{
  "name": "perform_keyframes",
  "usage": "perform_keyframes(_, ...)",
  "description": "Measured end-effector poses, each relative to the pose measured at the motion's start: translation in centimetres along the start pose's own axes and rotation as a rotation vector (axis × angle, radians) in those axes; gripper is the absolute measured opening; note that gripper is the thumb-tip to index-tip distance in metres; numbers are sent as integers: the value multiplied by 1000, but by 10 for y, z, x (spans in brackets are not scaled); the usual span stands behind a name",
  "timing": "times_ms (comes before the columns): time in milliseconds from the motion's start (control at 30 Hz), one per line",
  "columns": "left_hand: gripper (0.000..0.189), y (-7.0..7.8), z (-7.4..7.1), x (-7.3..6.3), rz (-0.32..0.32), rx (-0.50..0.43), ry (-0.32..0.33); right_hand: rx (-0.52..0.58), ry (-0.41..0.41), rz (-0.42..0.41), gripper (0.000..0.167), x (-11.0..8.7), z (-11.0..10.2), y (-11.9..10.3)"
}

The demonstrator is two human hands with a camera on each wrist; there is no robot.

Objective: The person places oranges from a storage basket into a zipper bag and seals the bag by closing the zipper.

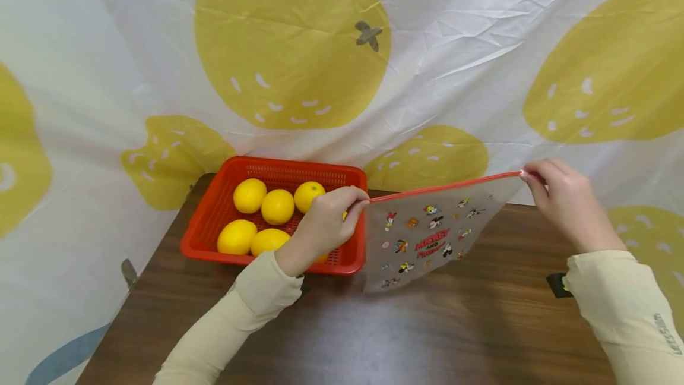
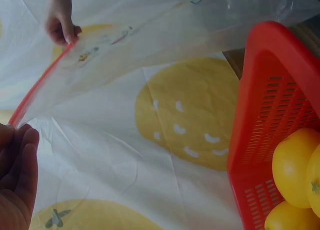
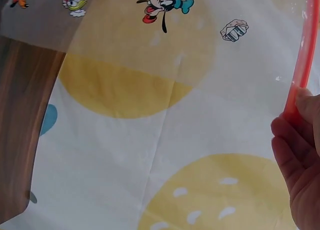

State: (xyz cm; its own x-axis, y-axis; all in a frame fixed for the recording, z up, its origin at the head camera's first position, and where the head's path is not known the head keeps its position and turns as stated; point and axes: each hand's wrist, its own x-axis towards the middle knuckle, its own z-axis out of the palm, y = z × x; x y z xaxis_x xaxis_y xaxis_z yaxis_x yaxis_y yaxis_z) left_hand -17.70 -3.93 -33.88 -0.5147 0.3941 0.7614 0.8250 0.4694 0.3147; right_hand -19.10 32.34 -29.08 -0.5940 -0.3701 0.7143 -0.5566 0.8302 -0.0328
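A clear zip bag (image 1: 427,236) with cartoon prints and a red zip strip along its top hangs stretched between both hands. My left hand (image 1: 328,218) pinches the left end of the strip, in front of the basket's right side. At the strip's right end, slightly higher, my right hand (image 1: 566,201) pinches the corner between thumb and fingers. In the right wrist view the red strip (image 3: 302,55) runs up from that pinch. The top edge looks pressed together, though whether the zip is sealed I cannot tell. The bag shows no contents.
A red plastic basket (image 1: 195,224) holding several lemons (image 1: 278,207) stands at the table's back left, partly behind my left forearm. The brown wooden table (image 1: 374,337) lies under the bag. Behind it hangs a white cloth (image 1: 454,64) printed with yellow fruit.
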Motion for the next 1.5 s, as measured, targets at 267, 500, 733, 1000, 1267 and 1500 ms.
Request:
perform_keyframes(267,3,13,-1,-7,26,5,-2,12,-84,12,12,20,16,5)
perform_keyframes(500,2,20,5,-7,66,16,50,15,-115,16,10,34,28,13)
perform_keyframes(733,3,22,9,-7,-18,-51,76,1,-139,82,9,38,36,13)
perform_keyframes(1000,5,20,12,-8,-101,-88,87,-11,-108,159,27,39,38,-2)
perform_keyframes(1267,5,19,13,-8,-92,-72,103,52,-157,453,34,50,26,-43)
perform_keyframes(1500,5,20,14,-9,-93,-76,104,189,-581,570,52,58,23,-62)
